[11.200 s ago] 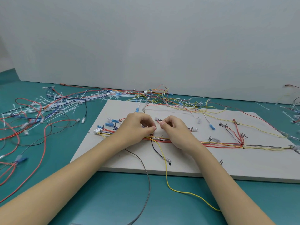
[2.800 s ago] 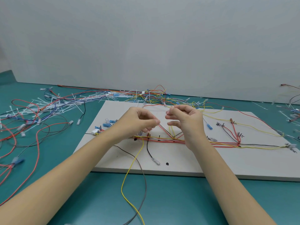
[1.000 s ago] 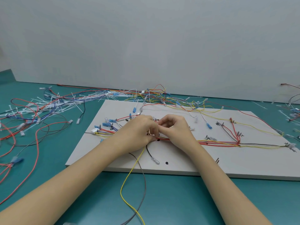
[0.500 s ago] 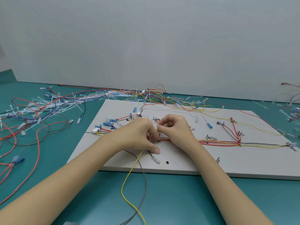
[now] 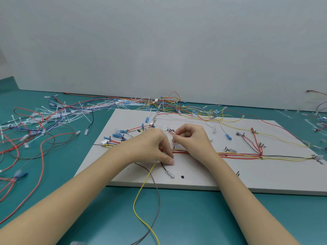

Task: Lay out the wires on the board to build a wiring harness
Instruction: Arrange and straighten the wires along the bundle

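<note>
Mid-board (image 5: 194, 181), the left hand (image 5: 150, 147) presses the wire bundle (image 5: 238, 154) down with curled fingers while the right hand (image 5: 192, 138) pinches a white tie (image 5: 173, 143) above it, apparently binding the run; next, likely cinching it snug.

A teal table (image 5: 194, 218) stretches to a plain pale wall (image 5: 159, 50) at the far side. White cable ties (image 5: 74, 115) lie scattered in a heap on the far left.
</note>
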`<state>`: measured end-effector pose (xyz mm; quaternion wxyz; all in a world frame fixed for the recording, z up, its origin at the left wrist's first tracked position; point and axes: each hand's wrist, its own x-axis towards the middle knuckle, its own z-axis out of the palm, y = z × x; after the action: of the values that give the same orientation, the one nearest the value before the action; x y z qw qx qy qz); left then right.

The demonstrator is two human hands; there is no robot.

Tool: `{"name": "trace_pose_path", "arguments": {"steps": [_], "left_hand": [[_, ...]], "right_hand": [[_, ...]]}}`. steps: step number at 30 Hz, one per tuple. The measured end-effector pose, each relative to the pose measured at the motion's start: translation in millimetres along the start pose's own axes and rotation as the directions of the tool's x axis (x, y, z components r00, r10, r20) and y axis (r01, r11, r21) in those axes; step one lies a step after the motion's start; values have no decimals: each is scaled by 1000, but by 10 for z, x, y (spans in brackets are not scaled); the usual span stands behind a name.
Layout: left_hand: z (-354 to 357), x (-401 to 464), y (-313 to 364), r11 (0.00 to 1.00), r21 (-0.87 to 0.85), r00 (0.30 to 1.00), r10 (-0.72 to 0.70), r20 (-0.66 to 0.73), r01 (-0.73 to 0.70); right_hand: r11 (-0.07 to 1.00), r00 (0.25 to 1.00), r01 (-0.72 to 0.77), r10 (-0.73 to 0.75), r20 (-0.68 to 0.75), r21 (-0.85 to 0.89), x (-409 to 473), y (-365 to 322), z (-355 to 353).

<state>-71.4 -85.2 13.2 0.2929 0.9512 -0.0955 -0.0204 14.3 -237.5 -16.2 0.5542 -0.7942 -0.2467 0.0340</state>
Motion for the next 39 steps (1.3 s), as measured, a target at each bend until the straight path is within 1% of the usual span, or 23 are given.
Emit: {"name": "trace_pose_path", "arguments": {"steps": [5,7,10,11,13,15,18,21,24,28,33,36,39], "left_hand": [[26,16,-19,998,-58,1000,-24,-9,23],[36,23,-17,996,-91,998,-30,-57,25],[35,31,-9,992,-127,984,-21,-178,-1],[36,33,-6,989,-150,980,-25,-200,-6],[56,37,2,969,-249,981,-49,-188,1],[84,43,18,911,-413,986,-84,-144,17],[101,47,29,767,-640,988,-127,-83,44],[107,58,13,668,-742,986,-152,-61,57],[95,51,-13,615,-786,984,-170,-51,66],[65,36,-46,599,-795,986,-166,-7,95],[80,48,-64,527,-842,981,-193,8,111],[130,63,-63,529,-842,977,-213,-15,102],[156,75,-64,527,-844,973,-228,-31,96]], "right_hand": [[999,1000,-3,3,5,33,-1,-1,6],[1000,1000,2,-2,0,28,5,-2,7],[999,1000,1,-1,10,46,9,-13,9],[998,1000,3,-4,19,60,5,-16,8],[997,999,8,-10,34,72,-4,-16,4],[996,999,12,-16,48,85,-13,-16,-4],[996,998,18,-24,64,91,-10,-29,-8],[995,997,12,-20,79,103,-10,-34,-25],[995,995,3,-13,99,104,-3,-28,-37],[994,993,-20,7,115,110,2,-46,-35],[978,985,-116,91,144,173,-6,-110,-72],[964,976,-173,140,166,203,-12,-162,-108],[964,970,-188,152,191,189,-26,-193,-133]]}}
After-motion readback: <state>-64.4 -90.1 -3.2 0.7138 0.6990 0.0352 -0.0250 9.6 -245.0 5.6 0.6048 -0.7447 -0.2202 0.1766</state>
